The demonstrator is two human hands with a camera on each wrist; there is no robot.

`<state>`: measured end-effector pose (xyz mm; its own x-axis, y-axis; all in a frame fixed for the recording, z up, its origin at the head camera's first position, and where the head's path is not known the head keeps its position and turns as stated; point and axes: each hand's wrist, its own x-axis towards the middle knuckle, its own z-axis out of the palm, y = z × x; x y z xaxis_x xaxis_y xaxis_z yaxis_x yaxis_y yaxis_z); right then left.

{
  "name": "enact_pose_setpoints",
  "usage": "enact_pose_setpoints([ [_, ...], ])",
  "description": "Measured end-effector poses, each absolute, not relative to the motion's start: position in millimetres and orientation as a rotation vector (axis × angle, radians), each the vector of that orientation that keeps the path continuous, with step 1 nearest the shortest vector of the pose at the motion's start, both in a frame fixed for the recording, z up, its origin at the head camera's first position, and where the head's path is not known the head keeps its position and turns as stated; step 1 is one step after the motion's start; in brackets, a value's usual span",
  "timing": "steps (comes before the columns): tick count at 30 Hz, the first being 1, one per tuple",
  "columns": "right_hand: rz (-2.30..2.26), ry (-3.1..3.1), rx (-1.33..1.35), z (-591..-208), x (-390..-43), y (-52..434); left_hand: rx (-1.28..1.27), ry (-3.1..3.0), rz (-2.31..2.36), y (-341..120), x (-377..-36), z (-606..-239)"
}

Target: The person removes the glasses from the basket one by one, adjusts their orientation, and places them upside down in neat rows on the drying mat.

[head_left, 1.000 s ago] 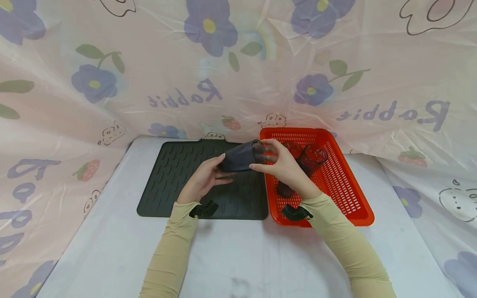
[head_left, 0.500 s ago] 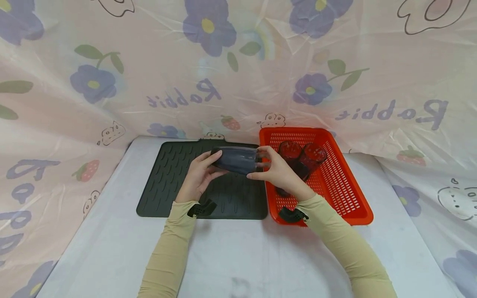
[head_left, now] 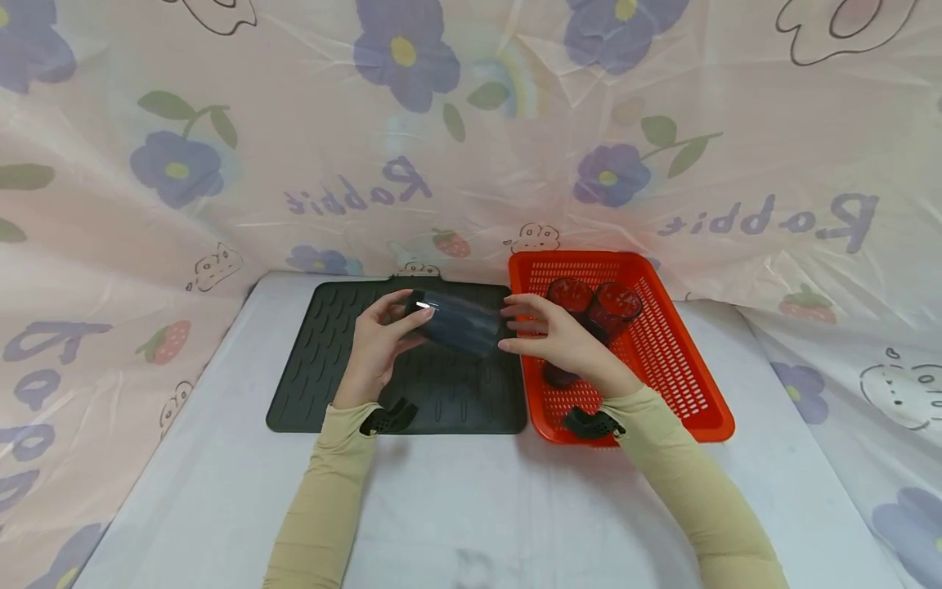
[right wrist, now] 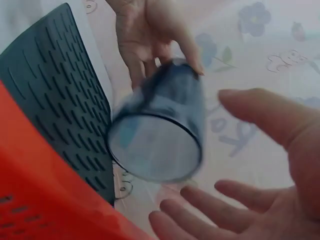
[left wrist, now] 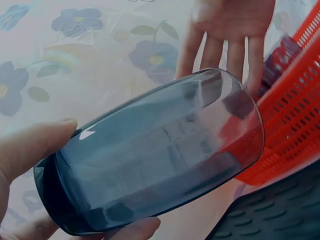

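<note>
The left hand [head_left: 375, 343] now holds the dark blue glass tumbler [head_left: 458, 323] alone, thumb and fingers curled round its thick base end, so that it lies on its side in the air above the dark green drying mat [head_left: 331, 376]. The right hand [head_left: 562, 339] has let go: half a second ago its fingers were wrapped on the rim end, and now they are spread and straight, just beside the tumbler's open mouth but not gripping it, as the right wrist view shows. The tumbler has also shifted a little further left over the mat and its rim end points toward the red perforated basket [head_left: 684, 384]. I judge the handover from right to left done, leaving the left hand to turn or set the tumbler down.

In the basket 2 reddish-looking tumblers [head_left: 592, 307] stand upright at the far end. Mat and basket lie side by side on the white table [head_left: 471, 507], with flowered plastic sheeting [head_left: 471, 123] behind.
</note>
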<state>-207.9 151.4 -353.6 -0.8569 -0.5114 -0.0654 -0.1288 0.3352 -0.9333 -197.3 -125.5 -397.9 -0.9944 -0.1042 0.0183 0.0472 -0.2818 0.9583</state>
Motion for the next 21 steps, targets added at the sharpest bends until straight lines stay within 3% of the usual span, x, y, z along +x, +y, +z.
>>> enact_pose_setpoints([
  [21, -1.779, 2.348, -0.565, -336.2, -202.0, 210.8, 0.095, -2.007, -2.236, -158.0, -191.7, -400.4],
])
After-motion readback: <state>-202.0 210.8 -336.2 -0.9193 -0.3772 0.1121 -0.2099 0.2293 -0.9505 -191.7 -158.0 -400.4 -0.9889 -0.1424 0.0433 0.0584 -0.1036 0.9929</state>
